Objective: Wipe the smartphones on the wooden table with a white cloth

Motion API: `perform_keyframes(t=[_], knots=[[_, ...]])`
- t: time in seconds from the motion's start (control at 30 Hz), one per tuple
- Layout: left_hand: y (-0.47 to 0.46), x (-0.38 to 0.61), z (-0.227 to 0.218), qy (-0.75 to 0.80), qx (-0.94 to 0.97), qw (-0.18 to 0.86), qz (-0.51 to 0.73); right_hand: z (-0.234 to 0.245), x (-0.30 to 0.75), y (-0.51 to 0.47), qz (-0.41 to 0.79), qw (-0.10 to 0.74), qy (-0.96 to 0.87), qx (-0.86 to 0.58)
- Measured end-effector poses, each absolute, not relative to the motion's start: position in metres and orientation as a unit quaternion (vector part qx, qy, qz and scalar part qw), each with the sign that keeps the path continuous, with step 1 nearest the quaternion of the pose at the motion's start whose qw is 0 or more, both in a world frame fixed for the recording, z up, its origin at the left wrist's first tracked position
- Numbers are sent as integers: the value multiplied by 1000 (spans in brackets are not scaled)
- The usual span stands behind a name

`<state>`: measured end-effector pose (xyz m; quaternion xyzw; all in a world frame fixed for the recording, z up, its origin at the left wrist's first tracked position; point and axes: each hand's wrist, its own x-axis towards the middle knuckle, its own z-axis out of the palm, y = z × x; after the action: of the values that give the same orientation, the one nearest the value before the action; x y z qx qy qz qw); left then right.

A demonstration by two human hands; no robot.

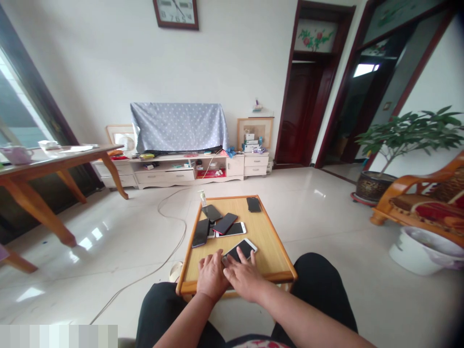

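A white-framed smartphone (243, 249) with a dark screen lies slanted near the front of the small wooden table. My right hand (244, 279) reaches over its near edge with fingers spread, some of them touching the screen. My left hand (211, 276) rests on the tabletop at the phone's left end, fingers bent and slightly apart. Its thumb side is partly hidden by the right hand. Farther back lie a red-edged dark phone (226, 223) across another white phone (237, 228), two dark phones (200, 234) at the left, and a black phone (253, 205) at the far right corner.
A pump bottle (203, 198) stands at the table's (268, 251) far left corner. A cable (177, 246) runs across the floor at left. Beyond are a low white cabinet (170, 176), a wooden table (65, 159), a potted plant (377, 186) and a white bucket (413, 253).
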<state>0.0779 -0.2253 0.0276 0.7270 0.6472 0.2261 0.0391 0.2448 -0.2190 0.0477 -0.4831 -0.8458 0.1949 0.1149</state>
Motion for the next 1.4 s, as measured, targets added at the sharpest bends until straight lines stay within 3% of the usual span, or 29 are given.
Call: perform_keyframes(t=[0.27, 0.53, 0.8, 1.0, 1.23, 1.4], knots=[[-227, 79, 29, 647, 725, 30, 234, 60, 284, -183, 164, 73, -732, -657], [-225, 77, 23, 632, 739, 27, 232, 54, 244, -233, 212, 104, -842, -485], [-231, 78, 32, 629, 745, 14, 222, 43, 284, -194, 186, 92, -761, -615], [-230, 78, 36, 625, 752, 26, 210, 45, 268, -201, 182, 83, -762, -615], [-227, 76, 30, 618, 760, 45, 194, 54, 249, -248, 227, 119, -844, -472], [-227, 79, 34, 632, 744, 40, 211, 51, 275, -230, 192, 101, -808, -548]])
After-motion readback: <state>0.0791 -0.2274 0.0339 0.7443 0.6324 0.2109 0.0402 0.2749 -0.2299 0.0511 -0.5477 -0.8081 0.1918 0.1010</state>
